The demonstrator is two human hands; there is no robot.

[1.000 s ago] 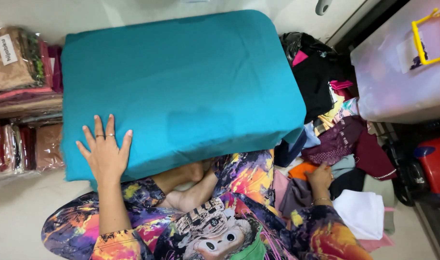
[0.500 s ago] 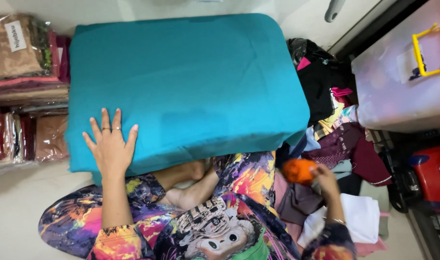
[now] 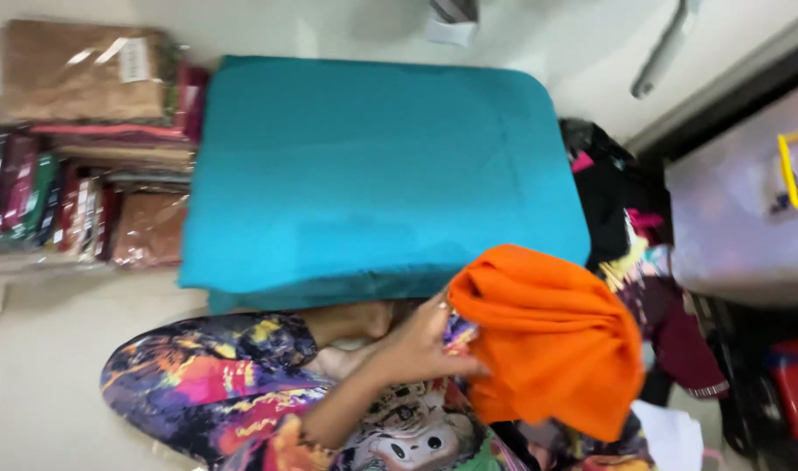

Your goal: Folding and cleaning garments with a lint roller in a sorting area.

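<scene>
Left hand [image 3: 421,344] raised, fingers curled into bunched orange cloth [image 3: 551,336].

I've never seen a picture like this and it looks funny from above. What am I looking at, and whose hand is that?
The camera sits on a person's head and looks down, so you see their own lap and hands. The person sits cross-legged on the floor in colourful printed clothes. In front of them is a big teal cushion, with nothing on it. The left hand grips a bunched orange cloth, held up near the cushion's front edge. The right hand is hidden, probably behind that cloth. To the left are stacks of packed fabrics. To the right lies a heap of dark clothes beside a clear plastic box.
</scene>
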